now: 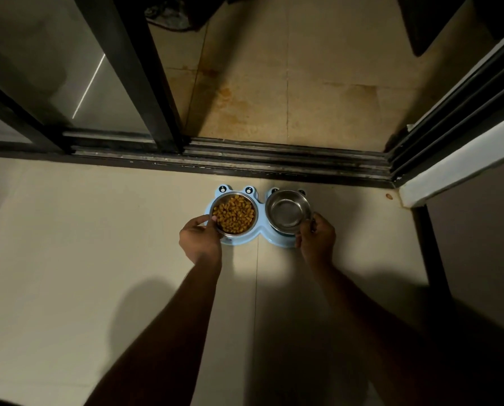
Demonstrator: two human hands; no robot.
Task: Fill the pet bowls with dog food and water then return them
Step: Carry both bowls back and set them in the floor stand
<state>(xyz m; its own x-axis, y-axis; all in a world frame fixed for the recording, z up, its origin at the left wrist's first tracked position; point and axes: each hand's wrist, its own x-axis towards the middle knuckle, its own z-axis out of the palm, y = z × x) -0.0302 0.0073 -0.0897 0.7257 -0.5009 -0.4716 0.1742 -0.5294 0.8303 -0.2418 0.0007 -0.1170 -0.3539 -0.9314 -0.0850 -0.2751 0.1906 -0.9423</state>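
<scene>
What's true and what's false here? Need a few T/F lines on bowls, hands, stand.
1. The kibble bowl sits on the left side of the blue stand. True.
2. The right hand is clear of the right bowl. False: it grips that bowl's near rim.
3. The stand is on the floor just short of the sliding door track. True.
4. The left hand hangs idle. False: it holds the kibble bowl's rim.
5. The right bowl holds kibble. False: no kibble in it.
</scene>
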